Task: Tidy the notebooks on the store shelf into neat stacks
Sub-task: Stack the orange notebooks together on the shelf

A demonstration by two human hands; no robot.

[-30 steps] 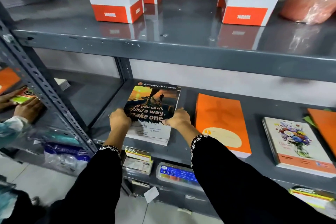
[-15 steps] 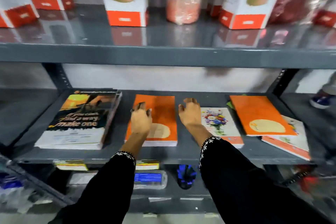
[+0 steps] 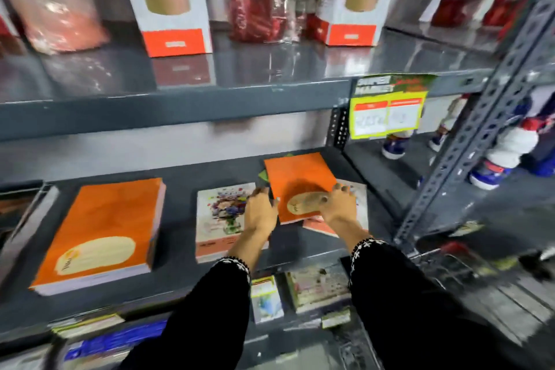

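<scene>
Both hands on the skewed orange notebook (image 3: pixel 295 179), right of centre.
Left hand (image 3: pixel 260 212) and right hand (image 3: pixel 338 208) rest fingers spread along its edges; two orange and two floral notebooks in view, the one underneath mostly hidden.

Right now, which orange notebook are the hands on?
The tilted orange notebook at the right, between both hands; the thick orange stack on the left sits untouched.

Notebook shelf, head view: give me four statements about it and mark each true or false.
1. Both hands are at the tilted orange notebook on the right. True: left hand at its left edge, right hand on its cover.
2. That notebook lies square on bare shelf. False: it sits askew over a floral notebook.
3. The thick orange stack is left of the floral stack. True.
4. The upper shelf holds notebooks. False: it holds white and orange boxes and wrapped goods.
</scene>
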